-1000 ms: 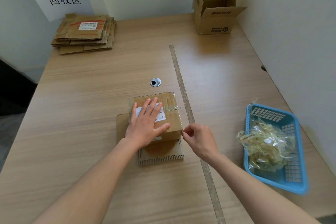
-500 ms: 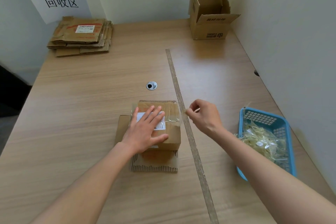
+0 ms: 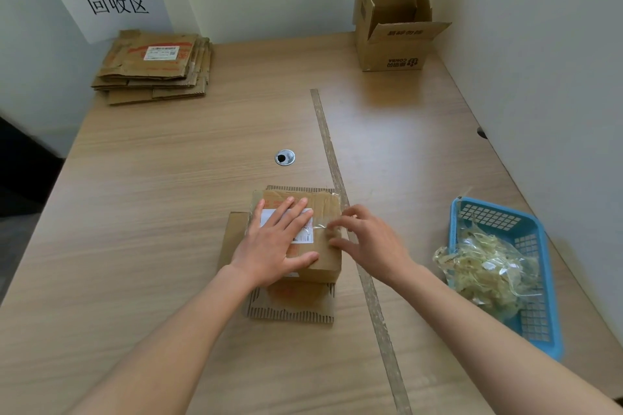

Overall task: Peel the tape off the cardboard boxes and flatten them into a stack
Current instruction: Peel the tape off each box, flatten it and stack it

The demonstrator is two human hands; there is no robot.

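A small cardboard box [image 3: 325, 207] with a white label lies mid-table, its flaps [image 3: 293, 308] splayed flat towards me and to the left. My left hand [image 3: 273, 242] presses flat on its top, covering most of the label. My right hand [image 3: 367, 239] is at the box's right edge, fingers apart, fingertips touching a strip of clear tape [image 3: 322, 225] that runs across the top. A stack of flattened boxes [image 3: 155, 64] lies at the far left corner.
An open upright cardboard box [image 3: 394, 23] stands at the far right by the wall. A blue basket [image 3: 553, 300] holding a wad of peeled tape [image 3: 485, 269] sits at the right. A tape line [image 3: 337, 172] runs down the table; a round grommet [image 3: 285, 157] lies beyond the box.
My right hand pinched at the box's near right corner, swung up and right of the box, then came back to its right edge with fingers spread. My left hand stayed pressed on top.
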